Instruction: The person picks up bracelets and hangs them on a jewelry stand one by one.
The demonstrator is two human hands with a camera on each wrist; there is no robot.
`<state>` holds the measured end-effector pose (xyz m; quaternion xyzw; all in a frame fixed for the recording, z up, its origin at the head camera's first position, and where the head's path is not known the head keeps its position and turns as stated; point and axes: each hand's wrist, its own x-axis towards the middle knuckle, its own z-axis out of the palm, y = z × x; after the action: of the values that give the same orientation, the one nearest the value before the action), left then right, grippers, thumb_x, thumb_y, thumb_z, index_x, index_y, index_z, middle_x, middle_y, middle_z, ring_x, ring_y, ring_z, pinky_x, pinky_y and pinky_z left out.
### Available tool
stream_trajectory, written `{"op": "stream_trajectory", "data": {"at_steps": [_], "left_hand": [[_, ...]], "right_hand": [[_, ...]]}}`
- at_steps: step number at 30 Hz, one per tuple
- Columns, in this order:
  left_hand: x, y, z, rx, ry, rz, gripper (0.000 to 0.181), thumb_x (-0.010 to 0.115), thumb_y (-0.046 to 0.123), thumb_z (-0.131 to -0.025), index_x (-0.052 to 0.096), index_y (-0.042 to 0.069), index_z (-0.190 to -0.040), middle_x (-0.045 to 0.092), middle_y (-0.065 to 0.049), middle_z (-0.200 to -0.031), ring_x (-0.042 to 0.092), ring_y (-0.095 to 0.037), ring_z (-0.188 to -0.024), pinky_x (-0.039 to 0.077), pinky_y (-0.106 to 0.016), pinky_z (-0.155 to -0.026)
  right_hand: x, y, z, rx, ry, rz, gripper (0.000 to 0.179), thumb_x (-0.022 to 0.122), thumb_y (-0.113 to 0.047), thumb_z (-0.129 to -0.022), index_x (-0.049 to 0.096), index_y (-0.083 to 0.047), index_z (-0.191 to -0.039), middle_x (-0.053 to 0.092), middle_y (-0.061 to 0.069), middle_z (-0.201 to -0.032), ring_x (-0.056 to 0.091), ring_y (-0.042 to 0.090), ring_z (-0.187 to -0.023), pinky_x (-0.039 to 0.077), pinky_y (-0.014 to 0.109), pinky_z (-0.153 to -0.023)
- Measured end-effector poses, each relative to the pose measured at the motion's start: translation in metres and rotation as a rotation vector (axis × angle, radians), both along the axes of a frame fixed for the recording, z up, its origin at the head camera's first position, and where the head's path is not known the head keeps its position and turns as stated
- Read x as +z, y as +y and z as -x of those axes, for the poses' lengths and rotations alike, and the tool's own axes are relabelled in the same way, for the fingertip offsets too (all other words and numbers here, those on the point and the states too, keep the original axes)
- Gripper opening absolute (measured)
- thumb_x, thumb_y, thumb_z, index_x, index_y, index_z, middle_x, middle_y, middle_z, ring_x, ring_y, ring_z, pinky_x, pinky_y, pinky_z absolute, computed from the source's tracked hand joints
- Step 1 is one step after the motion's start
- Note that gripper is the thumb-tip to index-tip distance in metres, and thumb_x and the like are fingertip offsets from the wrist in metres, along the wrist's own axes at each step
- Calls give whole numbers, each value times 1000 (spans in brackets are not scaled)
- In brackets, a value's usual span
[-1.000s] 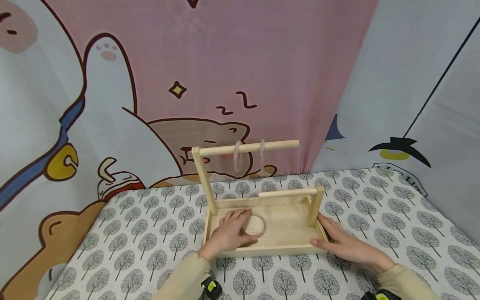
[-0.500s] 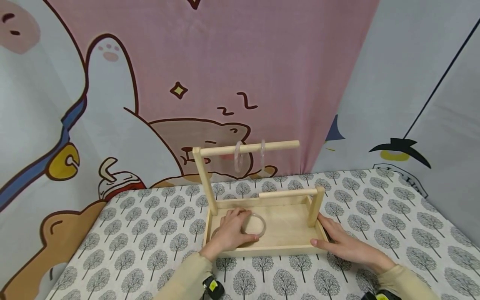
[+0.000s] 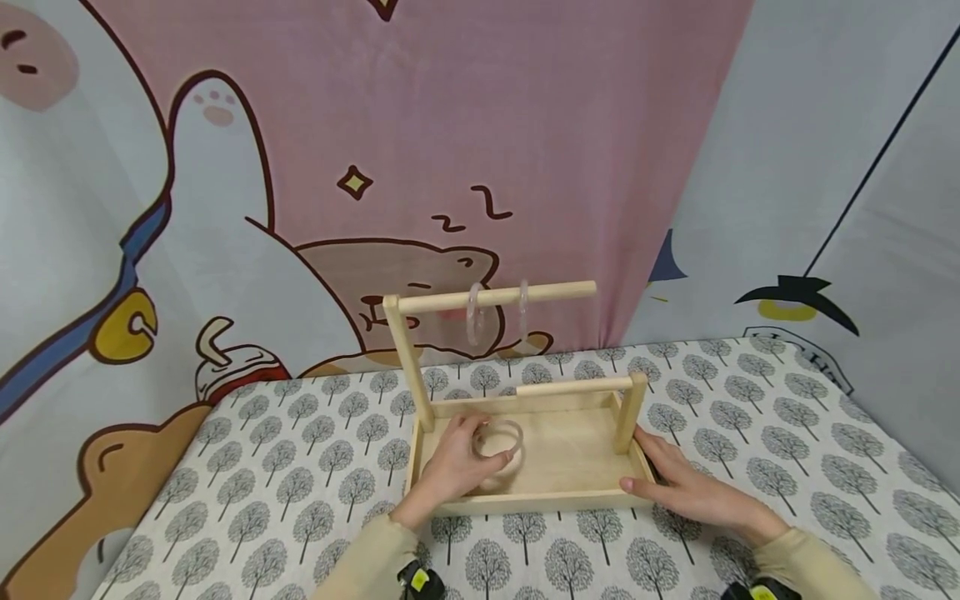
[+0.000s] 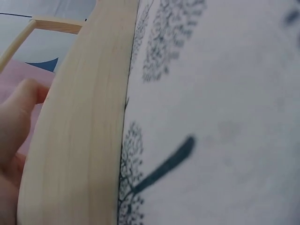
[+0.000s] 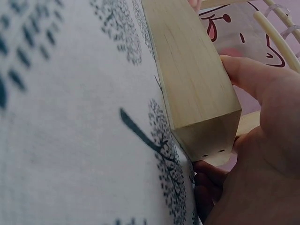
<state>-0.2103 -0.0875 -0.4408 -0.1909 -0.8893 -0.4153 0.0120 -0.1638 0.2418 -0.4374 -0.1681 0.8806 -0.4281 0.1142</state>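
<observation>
The clear ring (image 3: 519,435) is being tipped up by the left hand (image 3: 456,457) and is no longer being left flat on the floor of the wooden tray (image 3: 547,502), as it was half a second ago. It is being held over the left half of the tray, between the front and back edges. The left fingers are being kept partly curled: the ring's upper left is being gripped by the fingertips, its lower right by the thumb. A pale curve is being shown beneath it; whether this is a shadow or another ring cannot be told. In the left wrist view the ring is being hidden, and only part of the hand is being caught past the front wall.

No change is being seen at the right hand (image 3: 675,479). The tray's front right corner is being clasped by it, the thumb being laid along the front edge and the fingers being bent against the right end; the frame is apparently being steadied this way.

Two hanging rings (image 3: 472,317) are being carried, unmoved, by the taller rod (image 3: 497,297), which is being borne by a post at the tray's left end. The shorter rod (image 3: 573,387) is being supported from the right end. From all this, the picking up of the ring is being judged under way, its grasp being seemingly secured.
</observation>
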Motion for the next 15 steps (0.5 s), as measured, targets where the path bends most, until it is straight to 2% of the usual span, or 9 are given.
{"op": "stream_trajectory", "data": {"at_steps": [5,10,15], "left_hand": [[2,0,-1,-7,8,-50,70,76,26,-81,48,-7,-136,49,-18,-109,53,-22,-87,52,-26,-67],[3,1,-4,-7,2,-33,64,69,31,-88,48,-5,-137,47,-17,-115,55,-20,-90,53,-31,-70],[3,1,-5,-16,-2,-53,56,66,30,-90,50,-4,-132,48,-17,-110,56,-20,-88,54,-32,-73]], "right_hand": [[-1,1,0,-2,1,5,88,61,-32,-94,5,-1,-154,9,35,-150,7,56,-134,23,80,-91],[-2,1,0,3,0,20,87,61,-30,-94,5,-2,-154,10,35,-150,7,58,-134,22,81,-90],[-2,1,0,5,-5,26,87,61,-30,-94,5,-4,-155,10,35,-150,7,58,-134,22,82,-90]]}}
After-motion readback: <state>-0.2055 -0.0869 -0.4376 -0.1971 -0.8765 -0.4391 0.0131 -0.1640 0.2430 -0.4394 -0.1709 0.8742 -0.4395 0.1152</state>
